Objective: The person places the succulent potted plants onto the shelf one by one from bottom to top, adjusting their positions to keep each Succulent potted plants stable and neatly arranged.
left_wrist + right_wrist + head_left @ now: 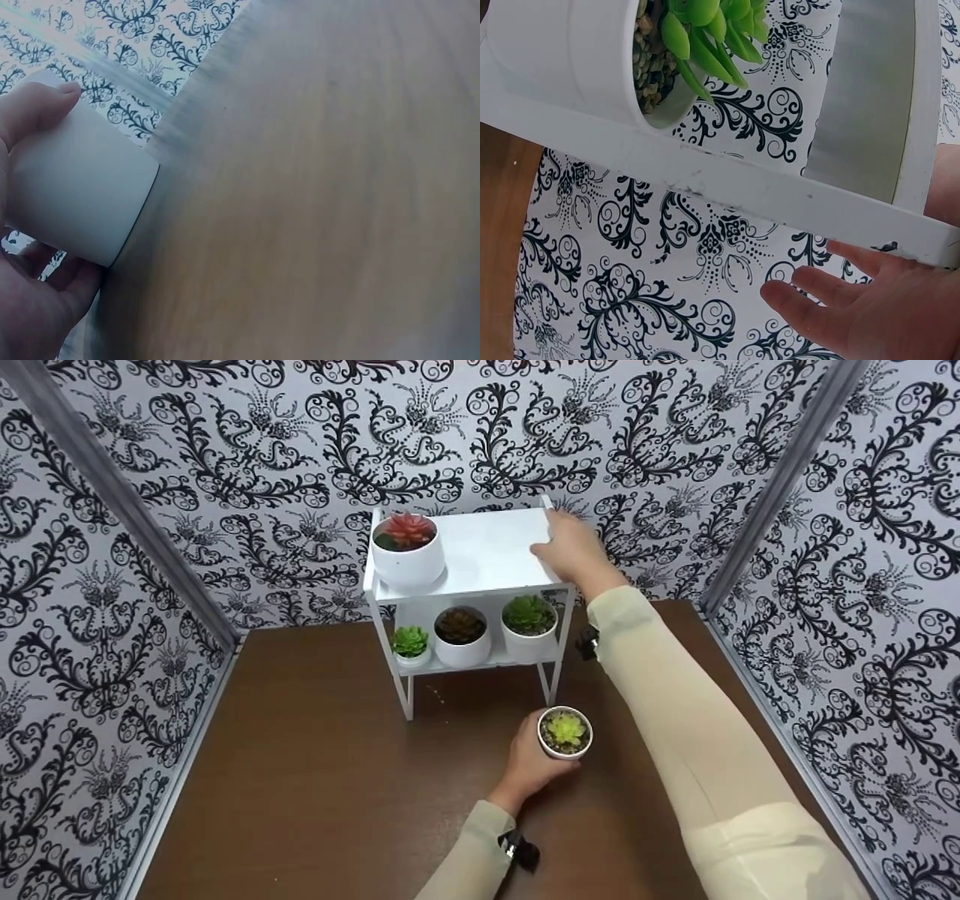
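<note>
My left hand grips a small white pot with a yellow-green succulent, in front of the rack's right leg. In the left wrist view the thumb lies on one side of the pot and fingers curl at the other; the pot's base is near the tabletop. My right hand holds the right side rail of a white two-tier rack, its thumb over the top shelf. The right wrist view shows fingertips outside the frame, beside a potted green succulent; part of the hand is hidden by the rail.
A white pot with a red succulent stands at the top shelf's left. On the lower shelf are a small bright green plant, a brown succulent and a dark green one. Patterned walls enclose the brown table.
</note>
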The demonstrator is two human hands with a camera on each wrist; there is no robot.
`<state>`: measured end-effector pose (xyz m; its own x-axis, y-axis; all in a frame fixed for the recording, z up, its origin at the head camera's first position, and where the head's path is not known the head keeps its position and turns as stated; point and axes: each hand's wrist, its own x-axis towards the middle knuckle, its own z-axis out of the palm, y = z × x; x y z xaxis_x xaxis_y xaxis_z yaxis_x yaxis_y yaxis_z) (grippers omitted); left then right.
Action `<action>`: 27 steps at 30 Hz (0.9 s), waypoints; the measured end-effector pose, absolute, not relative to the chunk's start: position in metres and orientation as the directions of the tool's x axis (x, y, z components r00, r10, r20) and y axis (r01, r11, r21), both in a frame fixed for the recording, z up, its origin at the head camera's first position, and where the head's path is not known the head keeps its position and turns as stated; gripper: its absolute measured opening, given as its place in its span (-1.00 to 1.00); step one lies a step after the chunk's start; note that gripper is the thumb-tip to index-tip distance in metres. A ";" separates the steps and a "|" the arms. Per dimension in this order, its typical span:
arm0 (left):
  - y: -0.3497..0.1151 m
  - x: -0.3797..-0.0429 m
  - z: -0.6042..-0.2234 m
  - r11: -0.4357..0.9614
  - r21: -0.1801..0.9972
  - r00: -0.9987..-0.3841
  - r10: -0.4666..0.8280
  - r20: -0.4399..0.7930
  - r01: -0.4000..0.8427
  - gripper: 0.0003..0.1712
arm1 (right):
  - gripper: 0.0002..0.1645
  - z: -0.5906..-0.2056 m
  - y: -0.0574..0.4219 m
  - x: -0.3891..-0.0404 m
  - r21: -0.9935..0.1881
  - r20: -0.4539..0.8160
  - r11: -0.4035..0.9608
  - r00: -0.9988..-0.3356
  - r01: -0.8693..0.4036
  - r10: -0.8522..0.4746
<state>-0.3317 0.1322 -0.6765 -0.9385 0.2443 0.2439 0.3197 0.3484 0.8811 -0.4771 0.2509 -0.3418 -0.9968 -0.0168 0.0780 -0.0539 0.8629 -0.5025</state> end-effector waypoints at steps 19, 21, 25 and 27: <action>0.120 -0.324 -0.676 0.302 0.892 -0.931 0.250 0.267 0.337 0.17 | -0.05 -0.340 0.250 -0.475 -0.538 0.060 0.842 -0.998 -0.048 -0.019; 0.118 -0.323 -0.676 0.297 0.897 -0.934 0.248 0.258 0.327 0.17 | -0.06 -0.340 0.250 -0.475 -0.541 0.062 0.839 -0.998 -0.050 -0.019; 0.116 -0.321 -0.675 0.306 0.897 -0.936 0.249 0.248 0.319 0.17 | -0.08 -0.341 0.251 -0.476 -0.524 0.077 0.850 -0.997 -0.061 -0.025; 0.115 -0.321 -0.675 0.311 0.894 -0.935 0.252 0.248 0.321 0.18 | -0.07 -0.341 0.252 -0.477 -0.510 0.085 0.858 -0.996 -0.068 -0.028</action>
